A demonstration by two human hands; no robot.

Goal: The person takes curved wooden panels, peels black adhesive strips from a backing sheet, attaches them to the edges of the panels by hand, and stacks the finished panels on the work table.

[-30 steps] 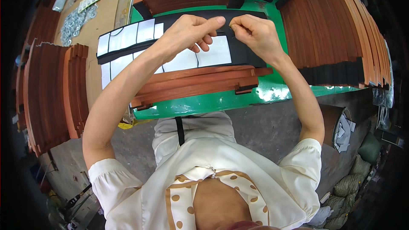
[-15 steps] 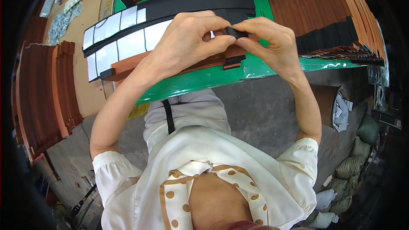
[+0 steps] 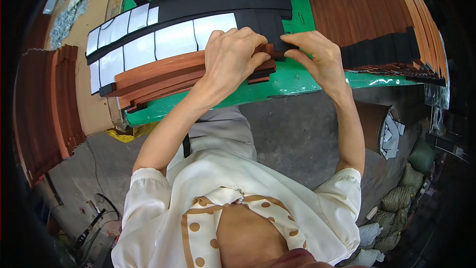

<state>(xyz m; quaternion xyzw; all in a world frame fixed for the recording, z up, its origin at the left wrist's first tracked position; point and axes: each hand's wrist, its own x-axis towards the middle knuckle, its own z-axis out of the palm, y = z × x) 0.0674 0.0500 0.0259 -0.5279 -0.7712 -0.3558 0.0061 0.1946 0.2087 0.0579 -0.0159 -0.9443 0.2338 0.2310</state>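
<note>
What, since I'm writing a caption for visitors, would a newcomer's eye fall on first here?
Probably the bright green tabletop, where the left hand grips a reddish-brown wooden strip and the right hand is by its right end. Beyond the strip, mostly left of the hands, two rows of white pieces stand out against black strips. At upper right sits a big stack of brown boards with black ends.

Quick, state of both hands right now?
Left hand: closed, holding a slat.
Right hand: at the slat's end; can't tell whether it holds anything.
</note>
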